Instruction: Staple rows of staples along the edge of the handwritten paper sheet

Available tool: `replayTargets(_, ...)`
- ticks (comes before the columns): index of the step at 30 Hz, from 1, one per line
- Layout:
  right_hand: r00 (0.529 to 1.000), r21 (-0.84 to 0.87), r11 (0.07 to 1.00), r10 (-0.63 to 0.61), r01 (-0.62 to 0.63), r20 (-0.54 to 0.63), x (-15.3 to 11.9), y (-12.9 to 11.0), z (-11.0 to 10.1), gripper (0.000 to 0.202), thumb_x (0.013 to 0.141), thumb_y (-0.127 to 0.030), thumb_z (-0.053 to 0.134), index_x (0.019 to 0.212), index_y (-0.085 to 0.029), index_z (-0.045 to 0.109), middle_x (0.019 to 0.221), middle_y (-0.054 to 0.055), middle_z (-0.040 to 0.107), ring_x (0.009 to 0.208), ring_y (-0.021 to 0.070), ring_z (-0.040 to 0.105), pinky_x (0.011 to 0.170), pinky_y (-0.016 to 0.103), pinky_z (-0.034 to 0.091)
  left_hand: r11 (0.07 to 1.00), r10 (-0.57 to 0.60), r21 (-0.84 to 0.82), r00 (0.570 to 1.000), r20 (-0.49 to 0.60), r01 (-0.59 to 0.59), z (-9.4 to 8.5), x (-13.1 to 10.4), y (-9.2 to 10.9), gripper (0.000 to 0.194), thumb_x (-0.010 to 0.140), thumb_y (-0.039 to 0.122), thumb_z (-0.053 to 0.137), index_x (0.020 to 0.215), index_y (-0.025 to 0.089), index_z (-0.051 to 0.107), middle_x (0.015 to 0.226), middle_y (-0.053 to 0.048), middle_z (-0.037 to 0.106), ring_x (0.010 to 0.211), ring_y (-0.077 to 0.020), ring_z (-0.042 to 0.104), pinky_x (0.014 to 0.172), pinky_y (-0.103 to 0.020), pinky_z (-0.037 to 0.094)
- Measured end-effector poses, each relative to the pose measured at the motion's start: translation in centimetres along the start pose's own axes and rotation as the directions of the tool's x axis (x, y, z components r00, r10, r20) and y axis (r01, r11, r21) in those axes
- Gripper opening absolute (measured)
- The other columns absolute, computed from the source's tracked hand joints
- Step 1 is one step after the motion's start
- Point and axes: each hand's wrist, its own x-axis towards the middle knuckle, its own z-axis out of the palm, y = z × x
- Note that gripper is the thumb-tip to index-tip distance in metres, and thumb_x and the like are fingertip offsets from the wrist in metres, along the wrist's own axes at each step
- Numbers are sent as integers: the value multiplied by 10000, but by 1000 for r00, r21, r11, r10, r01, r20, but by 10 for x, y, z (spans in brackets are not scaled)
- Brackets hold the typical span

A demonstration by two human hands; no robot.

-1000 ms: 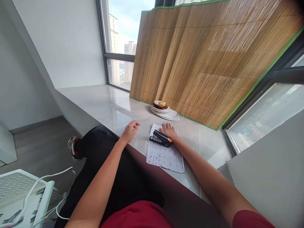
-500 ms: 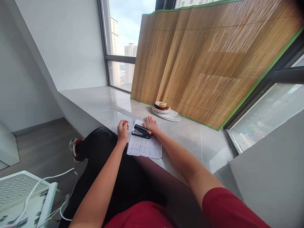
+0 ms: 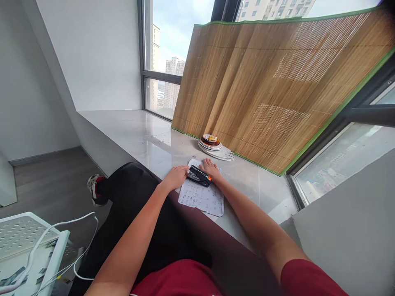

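A black stapler [image 3: 200,176] with an orange end lies on sheets of paper [image 3: 200,199] covered in handwriting, on the pale tiled ledge. My left hand [image 3: 175,178] is at the stapler's left end, fingers pressed together and fingertips against or very close to it. Whatever they may pinch is too small to make out. My right hand [image 3: 210,167] rests on the paper just behind the stapler's orange end, with its fingers stretched out and holding nothing.
Behind the paper, a stack of plates [image 3: 212,146] stands on the ledge [image 3: 123,127]. A bamboo mat [image 3: 262,90] leans against the windows. A white perforated rack [image 3: 27,234] with a white cable [image 3: 61,224] is at the lower left.
My left hand has moved from beside the paper to the stapler's left end. My right hand still lies flat by the stapler. The view has shifted slightly.
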Motion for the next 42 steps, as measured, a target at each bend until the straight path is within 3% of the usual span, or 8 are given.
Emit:
replayTargets(4,995,82,994,-72,78,-67,-12,6,-15,582,1105,-409,318,1639,-195,404,1776,122,292,1662,253,229,1316,511,259,996,-46,77,998,42,42,-2,-1,4,448,1129,250,332,1489,211,595,1601,-79,569,1510,-260,486,1248,-462,379)
replayTargets(7,955,294,922,-191,254,-225,-32,11,-27,543,1109,-452,276,1481,-200,581,1606,135,545,1491,245,504,1224,435,409,994,-55,101,997,48,50,-3,0,6,458,1127,246,326,1500,200,587,1599,-89,569,1513,-261,482,1250,-456,377)
replayTargets(12,884,320,824,-436,468,-168,-72,-10,-29,539,897,-487,754,1371,-251,651,1229,80,754,1042,256,714,953,389,551,992,-59,109,998,24,56,-2,0,7,443,1107,222,355,1474,187,601,1558,-110,601,1466,-271,527,1231,-466,398)
replayTargets(17,928,272,901,-272,339,-255,-89,-16,-47,342,813,-198,774,1145,-255,715,1019,29,794,916,238,717,840,345,536,995,-58,85,998,35,55,2,2,0,433,1125,278,354,1466,229,616,1585,-81,581,1501,-264,495,1249,-466,383)
replayTargets(24,934,234,971,49,37,-353,-127,52,-110,287,764,-154,770,1042,-222,744,951,41,784,875,222,686,745,303,495,992,-27,126,1000,16,25,-4,3,4,388,1110,320,446,1417,197,650,1626,-122,525,1534,-291,448,1258,-493,377)
replayTargets(28,942,213,972,164,-103,-293,-149,80,-98,362,759,-142,748,1108,-238,767,989,56,802,889,228,700,750,302,507,985,126,119,992,10,-127,-6,9,45,395,1112,317,455,1421,163,648,1592,-133,562,1539,-292,437,1283,-496,344)
replayTargets(33,957,178,979,140,-96,-256,-149,88,-68,431,712,-67,688,1085,-263,781,957,47,811,871,238,717,728,289,505,967,233,55,952,199,-249,14,13,90,433,1135,384,427,1499,233,605,1622,-93,536,1526,-274,457,1277,-452,360)
replayTargets(42,967,210,978,65,-12,-247,-148,67,-63,447,709,-31,630,1074,-247,769,992,46,810,905,243,704,747,279,477,961,247,30,900,360,-276,19,5,97,494,1152,446,380,1644,497,396,1775,-11,284,1637,-375,226,1309,-678,166)
